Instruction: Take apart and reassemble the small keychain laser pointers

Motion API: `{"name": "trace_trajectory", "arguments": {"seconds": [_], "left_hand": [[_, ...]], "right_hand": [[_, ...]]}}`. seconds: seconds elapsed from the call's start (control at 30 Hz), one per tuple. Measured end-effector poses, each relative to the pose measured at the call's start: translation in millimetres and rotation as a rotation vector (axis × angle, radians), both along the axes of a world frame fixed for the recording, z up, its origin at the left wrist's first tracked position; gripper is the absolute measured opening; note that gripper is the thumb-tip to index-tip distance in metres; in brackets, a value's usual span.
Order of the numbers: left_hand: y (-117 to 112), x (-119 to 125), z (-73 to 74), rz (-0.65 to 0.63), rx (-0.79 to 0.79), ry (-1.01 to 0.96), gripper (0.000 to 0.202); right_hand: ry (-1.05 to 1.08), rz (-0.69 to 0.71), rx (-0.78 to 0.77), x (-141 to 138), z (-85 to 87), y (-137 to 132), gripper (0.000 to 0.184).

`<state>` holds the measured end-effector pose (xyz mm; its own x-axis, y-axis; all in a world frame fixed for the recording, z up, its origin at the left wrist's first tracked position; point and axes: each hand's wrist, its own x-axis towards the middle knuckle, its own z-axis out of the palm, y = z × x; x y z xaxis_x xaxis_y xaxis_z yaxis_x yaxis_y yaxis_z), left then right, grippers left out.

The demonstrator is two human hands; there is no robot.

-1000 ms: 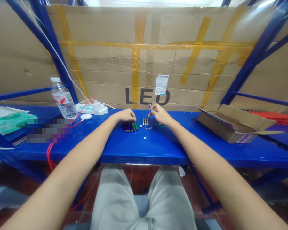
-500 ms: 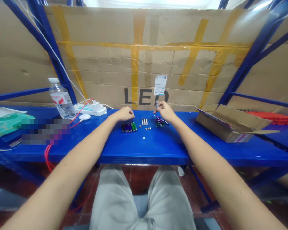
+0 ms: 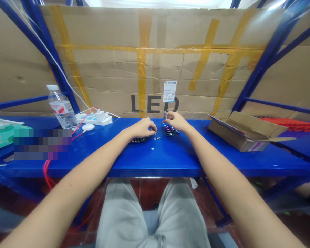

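My left hand (image 3: 144,128) is over the small round silver discs, which look like button cells (image 3: 157,138). Its thumb and fingers curl down together at them; whether a disc is between the tips I cannot make out. Under that hand lies a row of small dark cylinders (image 3: 137,140), mostly covered. My right hand (image 3: 175,120) grips a small silvery cylinder (image 3: 165,115) upright between thumb and fingers. Just below it on the table is a bunch of purple and green cord loops (image 3: 171,131). One white disc (image 3: 152,148) lies nearer the front edge.
An open cardboard box (image 3: 244,132) sits on the right of the blue table (image 3: 157,162). At left are a water bottle (image 3: 62,108), a power strip (image 3: 93,119), a white round plug piece (image 3: 88,127) and red cables (image 3: 47,172). A large carton (image 3: 105,75) stands behind.
My left hand has moved right and slightly down, from above the cylinders to the discs, covering most of both. The right hand still holds the silvery cylinder. The view has shifted slightly.
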<state>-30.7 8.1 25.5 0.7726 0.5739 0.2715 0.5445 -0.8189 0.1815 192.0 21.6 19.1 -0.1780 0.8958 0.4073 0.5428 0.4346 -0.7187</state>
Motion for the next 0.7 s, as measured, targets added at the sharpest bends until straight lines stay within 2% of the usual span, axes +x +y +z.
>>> {"name": "trace_trajectory", "arguments": {"seconds": [0.2, 0.43, 0.57, 0.7], "left_hand": [[-3.5, -2.5, 5.5, 0.012, 0.005, 0.117, 0.02], [-5.3, 2.3, -0.4, 0.017, 0.016, 0.201, 0.018], [-6.2, 5.7, -4.9, 0.028, 0.002, 0.185, 0.016], [-2.1, 2.9, -5.5, 0.04, 0.038, 0.084, 0.012]], "right_hand": [[-0.123, 0.017, 0.035, 3.5, 0.2, -1.3, 0.008], [-0.139, 0.177, -0.069, 0.6, 5.3, -9.9, 0.015], [-0.133, 0.21, -0.092, -3.4, 6.4, -13.8, 0.02], [-0.178, 0.185, -0.055, -5.6, 5.9, -14.4, 0.019]]}}
